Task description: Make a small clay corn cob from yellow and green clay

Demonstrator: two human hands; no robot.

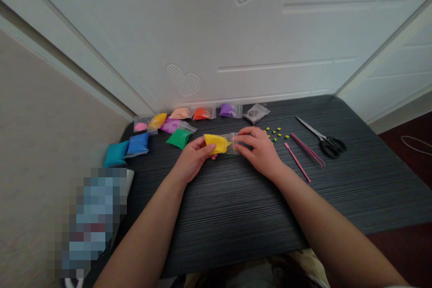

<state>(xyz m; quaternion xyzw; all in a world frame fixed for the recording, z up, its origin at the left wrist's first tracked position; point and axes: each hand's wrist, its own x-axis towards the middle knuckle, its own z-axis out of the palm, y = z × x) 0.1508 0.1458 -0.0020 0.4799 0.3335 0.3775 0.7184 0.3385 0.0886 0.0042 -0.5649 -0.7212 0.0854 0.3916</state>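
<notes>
A small clear zip bag of yellow modelling clay [218, 144] is held between my two hands above the dark table. My left hand [193, 159] grips its filled end, thumb on top. At the clear zip end, the fingers of my right hand [258, 148] pinch the bag's edge. A thin strand of yellow reaches from the clay toward the zip. Just beyond my left hand lies a bag of green clay [179, 138]. Several tiny yellow-and-green pieces [274, 132] are scattered beside my right hand, and a small green bit shows below the bag.
Bags of purple [227, 110], red-orange [201, 114], grey [255, 113] and blue clay [137, 144] line the back and left. At right lie a pink stick tool [297, 162], pink tweezers [308, 150] and black-handled scissors [322, 138]. A white panel [209, 31] stands behind the table [236, 220].
</notes>
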